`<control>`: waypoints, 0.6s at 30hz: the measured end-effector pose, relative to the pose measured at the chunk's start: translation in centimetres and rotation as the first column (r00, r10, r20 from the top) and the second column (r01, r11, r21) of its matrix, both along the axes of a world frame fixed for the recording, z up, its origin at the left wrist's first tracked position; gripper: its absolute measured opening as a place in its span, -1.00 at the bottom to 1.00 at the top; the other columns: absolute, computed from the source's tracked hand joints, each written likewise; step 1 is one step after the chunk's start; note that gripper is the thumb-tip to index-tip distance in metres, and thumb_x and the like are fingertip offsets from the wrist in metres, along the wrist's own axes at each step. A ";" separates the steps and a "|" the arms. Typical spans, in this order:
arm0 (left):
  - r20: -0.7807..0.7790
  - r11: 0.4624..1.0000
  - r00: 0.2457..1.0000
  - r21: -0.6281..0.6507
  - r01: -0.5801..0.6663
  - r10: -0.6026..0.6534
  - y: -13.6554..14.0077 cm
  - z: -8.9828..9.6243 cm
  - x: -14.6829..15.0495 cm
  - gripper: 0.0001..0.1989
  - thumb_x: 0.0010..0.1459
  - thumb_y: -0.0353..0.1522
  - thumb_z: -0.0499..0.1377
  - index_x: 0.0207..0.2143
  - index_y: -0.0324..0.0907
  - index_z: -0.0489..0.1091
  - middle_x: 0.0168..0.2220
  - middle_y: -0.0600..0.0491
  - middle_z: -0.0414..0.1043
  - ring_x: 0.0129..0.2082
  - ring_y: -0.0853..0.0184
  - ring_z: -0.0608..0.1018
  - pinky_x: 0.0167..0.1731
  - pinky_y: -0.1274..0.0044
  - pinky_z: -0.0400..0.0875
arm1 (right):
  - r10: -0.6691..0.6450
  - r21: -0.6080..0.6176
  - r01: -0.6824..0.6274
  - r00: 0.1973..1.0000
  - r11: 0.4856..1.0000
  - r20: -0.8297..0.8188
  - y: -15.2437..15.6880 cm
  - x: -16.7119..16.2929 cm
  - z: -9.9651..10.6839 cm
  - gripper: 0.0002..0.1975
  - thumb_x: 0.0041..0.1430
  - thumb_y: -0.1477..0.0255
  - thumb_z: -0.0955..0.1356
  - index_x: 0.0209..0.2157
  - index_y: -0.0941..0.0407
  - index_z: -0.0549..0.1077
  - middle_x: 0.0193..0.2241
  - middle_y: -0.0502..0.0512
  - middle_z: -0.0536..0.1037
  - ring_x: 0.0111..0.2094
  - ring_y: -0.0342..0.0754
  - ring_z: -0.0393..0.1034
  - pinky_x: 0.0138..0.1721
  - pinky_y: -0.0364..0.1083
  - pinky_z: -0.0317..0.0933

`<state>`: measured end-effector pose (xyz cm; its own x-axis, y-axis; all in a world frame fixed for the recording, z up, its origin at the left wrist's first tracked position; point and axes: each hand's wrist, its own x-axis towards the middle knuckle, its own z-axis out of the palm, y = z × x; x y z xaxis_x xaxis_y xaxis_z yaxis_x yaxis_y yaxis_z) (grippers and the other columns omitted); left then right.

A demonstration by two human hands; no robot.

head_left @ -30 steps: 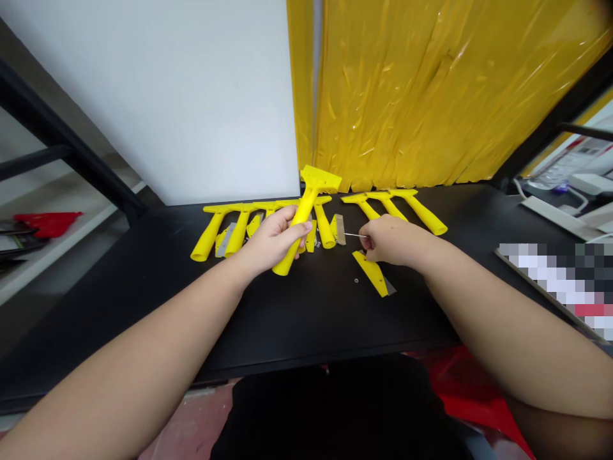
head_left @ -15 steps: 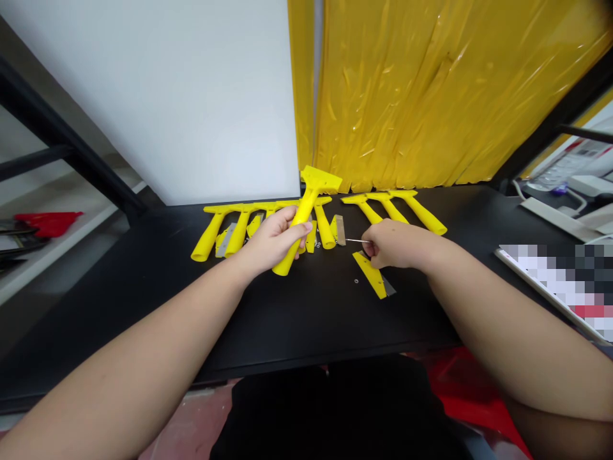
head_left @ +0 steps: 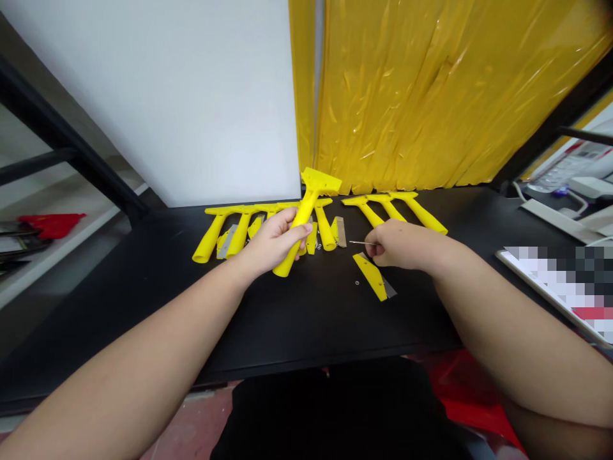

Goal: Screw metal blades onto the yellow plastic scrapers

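My left hand (head_left: 272,241) is closed around the handle of a yellow scraper (head_left: 317,188), its wide head raised and pointing away from me. In my closed right hand (head_left: 395,243) is a screwdriver (head_left: 360,242); only its thin metal shaft shows, pointing left, and its handle is hidden in my fingers. Just below that hand lie a yellow cover plate (head_left: 370,276) and a grey blade (head_left: 389,289) partly under it. A small ring-shaped part (head_left: 357,282) rests to their left. Left of the shaft tip is a brownish blade piece (head_left: 341,231).
Several yellow scrapers (head_left: 207,246) lie in a row at the back left, with plates, blades and small hardware among them. Three more scrapers (head_left: 390,207) lie at the back right. The black table (head_left: 297,332) meets a white panel (head_left: 215,128) and yellow plastic sheeting (head_left: 407,96).
The screwdriver has shifted slightly right, its tip now farther from the brownish blade piece. My left hand and the scraper stay nearly still.
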<state>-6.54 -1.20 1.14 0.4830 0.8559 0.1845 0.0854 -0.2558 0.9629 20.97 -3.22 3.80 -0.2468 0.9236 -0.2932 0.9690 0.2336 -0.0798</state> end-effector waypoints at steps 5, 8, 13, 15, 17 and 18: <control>0.002 1.000 1.000 -0.006 0.003 -0.003 0.1 -0.1 0.0 -0.80 0.33 -0.26 0.25 -0.24 -0.17 0.32 -0.49 0.16 0.36 -0.55 0.45 0.47 -0.57 0.61 0.50 | -0.003 -0.005 0.003 1.000 1.000 -0.016 0.0 -0.1 0.0 -0.80 0.02 0.62 0.45 -0.36 0.03 0.64 -0.33 0.05 0.64 -0.34 0.00 0.50 -0.37 -0.07 0.26; 0.007 1.000 1.000 -0.004 0.004 -0.004 0.2 -0.3 -0.1 -0.80 0.32 -0.26 0.25 -0.24 -0.16 0.32 -0.49 0.16 0.36 -0.56 0.45 0.47 -0.58 0.61 0.49 | 0.008 -0.017 -0.007 1.000 1.000 0.011 0.1 -0.3 -0.1 -0.81 0.01 0.62 0.45 -0.37 0.05 0.62 -0.31 0.07 0.64 -0.33 0.00 0.51 -0.37 -0.09 0.25; 0.003 1.000 1.000 -0.006 0.002 -0.002 0.2 -0.3 -0.1 -0.79 0.32 -0.25 0.26 -0.25 -0.16 0.32 -0.49 0.16 0.36 -0.55 0.44 0.48 -0.58 0.61 0.50 | 0.031 -0.015 -0.031 0.999 0.999 0.045 0.0 -0.5 0.0 -0.86 -0.02 0.59 0.46 -0.41 0.05 0.56 -0.36 0.07 0.61 -0.35 0.01 0.49 -0.39 -0.08 0.20; 0.003 1.000 1.000 -0.008 0.003 -0.003 0.2 -0.3 -0.1 -0.79 0.32 -0.24 0.26 -0.24 -0.16 0.32 -0.48 0.15 0.36 -0.53 0.44 0.48 -0.58 0.61 0.50 | 0.035 -0.022 -0.034 0.998 0.999 0.046 0.0 -0.4 0.1 -0.87 -0.02 0.57 0.45 -0.42 0.05 0.54 -0.37 0.07 0.60 -0.37 0.00 0.47 -0.41 -0.09 0.17; 0.002 1.000 1.000 -0.006 0.005 -0.005 0.2 -0.3 -0.1 -0.78 0.32 -0.23 0.27 -0.25 -0.16 0.32 -0.48 0.15 0.37 -0.53 0.44 0.48 -0.58 0.62 0.50 | 0.037 -0.034 -0.036 0.999 0.999 0.034 0.0 -0.4 0.1 -0.87 -0.02 0.57 0.44 -0.41 0.05 0.55 -0.36 0.07 0.60 -0.37 -0.01 0.47 -0.41 -0.09 0.18; 0.002 1.000 1.000 -0.005 0.005 -0.005 0.2 -0.4 -0.1 -0.77 0.32 -0.23 0.27 -0.25 -0.16 0.32 -0.48 0.15 0.37 -0.53 0.44 0.48 -0.58 0.62 0.50 | 0.038 -0.039 -0.037 0.999 0.999 0.028 0.0 -0.3 0.2 -0.85 -0.02 0.57 0.44 -0.40 0.05 0.56 -0.35 0.06 0.61 -0.36 -0.01 0.48 -0.41 -0.09 0.18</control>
<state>-6.62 -1.04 0.77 0.4870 0.8543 0.1818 0.0818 -0.2519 0.9643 20.65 -3.25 3.97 -0.2718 0.9018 -0.3359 0.9618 0.2667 -0.0621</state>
